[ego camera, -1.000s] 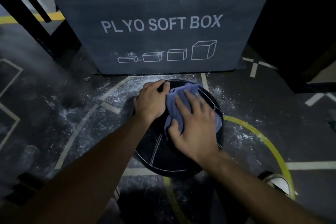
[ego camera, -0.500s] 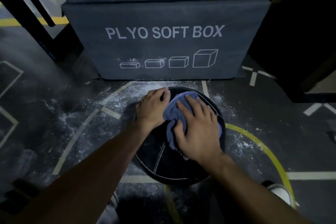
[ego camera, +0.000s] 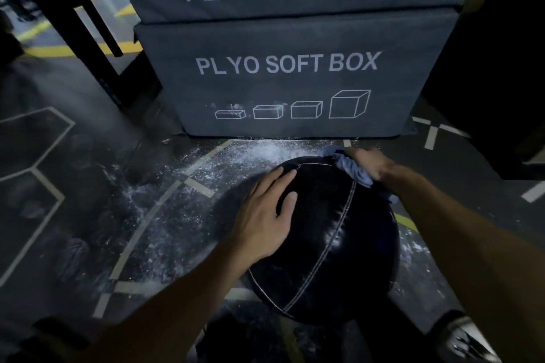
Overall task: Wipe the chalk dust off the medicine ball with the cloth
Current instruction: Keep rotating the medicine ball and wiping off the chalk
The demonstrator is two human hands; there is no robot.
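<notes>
Chalk dust (ego camera: 265,153) is lying across the dark floor (ego camera: 88,215). The left hand (ego camera: 265,215) is resting flat on the medicine ball (ego camera: 324,244). The right hand (ego camera: 371,165) is gripping the cloth (ego camera: 352,169) against its far side.

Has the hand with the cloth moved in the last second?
Yes. The right hand has slid the cloth from the medicine ball's top to its far right edge, nearer the plyo box.

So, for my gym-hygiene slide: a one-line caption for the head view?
Left hand steadies a black medicine ball while the right hand wipes its far side with a blue cloth.

Right hand (ego camera: 372,164) fingers hidden behind cloth (ego camera: 352,169), ball (ego camera: 327,242)
</notes>
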